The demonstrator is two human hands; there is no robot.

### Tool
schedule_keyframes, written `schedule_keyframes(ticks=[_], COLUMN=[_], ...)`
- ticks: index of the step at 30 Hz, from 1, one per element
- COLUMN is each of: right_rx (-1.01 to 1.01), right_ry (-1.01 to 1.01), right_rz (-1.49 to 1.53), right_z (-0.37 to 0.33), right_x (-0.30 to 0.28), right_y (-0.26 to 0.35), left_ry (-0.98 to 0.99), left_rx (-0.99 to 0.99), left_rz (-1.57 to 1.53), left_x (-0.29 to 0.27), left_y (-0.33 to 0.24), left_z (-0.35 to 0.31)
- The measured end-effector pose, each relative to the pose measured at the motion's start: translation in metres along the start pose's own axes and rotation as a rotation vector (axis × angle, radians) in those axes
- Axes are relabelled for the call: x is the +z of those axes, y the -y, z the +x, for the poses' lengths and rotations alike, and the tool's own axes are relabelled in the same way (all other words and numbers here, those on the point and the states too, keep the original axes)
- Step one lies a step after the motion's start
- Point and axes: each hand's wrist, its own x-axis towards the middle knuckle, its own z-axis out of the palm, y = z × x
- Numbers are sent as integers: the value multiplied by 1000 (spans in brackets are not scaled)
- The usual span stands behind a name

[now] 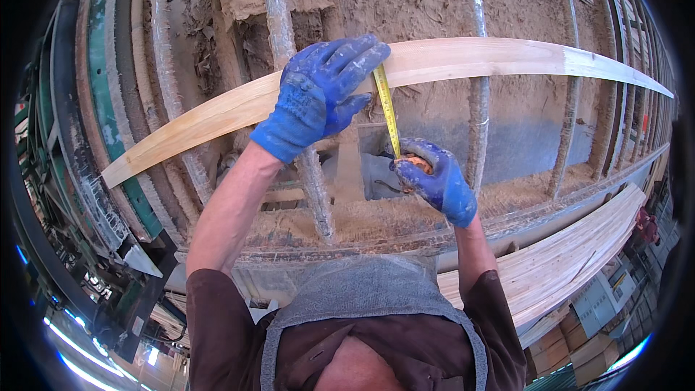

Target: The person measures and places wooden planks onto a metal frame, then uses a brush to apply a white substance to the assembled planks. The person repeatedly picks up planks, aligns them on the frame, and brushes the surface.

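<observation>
A long pale wooden board (pixel 474 58) lies across several metal bars, its ends bending away in the wide view. My left hand (pixel 318 90), in a blue coated glove, grips the board, with fingers over the top and the thumb at the near edge. At its fingertips is the end of a yellow measuring blade (pixel 386 105), drawn out across the board's width and toward me. My right hand (pixel 439 179), gloved alike, is closed around the orange tape measure (pixel 418 164) that the blade comes from, just nearer than the board. The glove covers most of the case.
Rusty round bars (pixel 478 130) run away from me under the board, over a sawdust-covered bed. Green and dark machine framing (pixel 94 108) stands at the left. A stack of long boards (pixel 557 261) lies at the near right, with a grey cabinet (pixel 608 289) beyond.
</observation>
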Motion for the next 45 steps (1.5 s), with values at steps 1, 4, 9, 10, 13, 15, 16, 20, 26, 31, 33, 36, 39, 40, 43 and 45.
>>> schedule_keyframes(ticks=[1,4,9,10,13,15,16,20,26,31,33,36,39,40,43,45], right_rx=[-17,-13,-52,-1,-430,-404,-426,-277,-469,-521,-499,-555,-570,-602,-685,-511], right_ry=[-4,-1,17,28,-93,-26,4,90,-148,-49,57,424,734,753,500,395], right_rz=[-13,50,-55,-53,-85,-81,-145,-23,184,351,323,-18,-242,-284,-305,-119], right_z=[0,-2,-7,-9,-14,-16,-16,-46,-91,-37,-39,-21,-69,-72,-76,-61], right_x=[0,1,-15,-19,-5,1,3,-7,38,53,101,172,238,251,277,260], right_y=[-2,-13,-7,18,-20,-32,-30,-9,-26,15,55,55,94,98,92,61], left_ry=[-1,38,12,16,104,134,162,117,-556,-267,-353,-794,-1050,-1051,-1012,-1146], left_rx=[-2,-14,-118,-145,-202,-203,-224,-210,61,-656,-728,-738,-879,-879,-958,-857], left_rz=[-2,-22,112,141,271,250,286,410,372,-597,-870,-914,-1106,-962,-1256,-1116], left_x=[0,-1,-21,-26,-39,-48,-66,-124,-112,-62,-74,-48,-61,-72,-175,-218], left_y=[0,-2,-28,-25,-14,-17,-11,28,-63,-147,-183,-166,-139,-133,-111,-54], left_z=[0,-2,6,0,-37,-30,-30,34,47,-115,-146,-210,-285,-303,-358,-406])
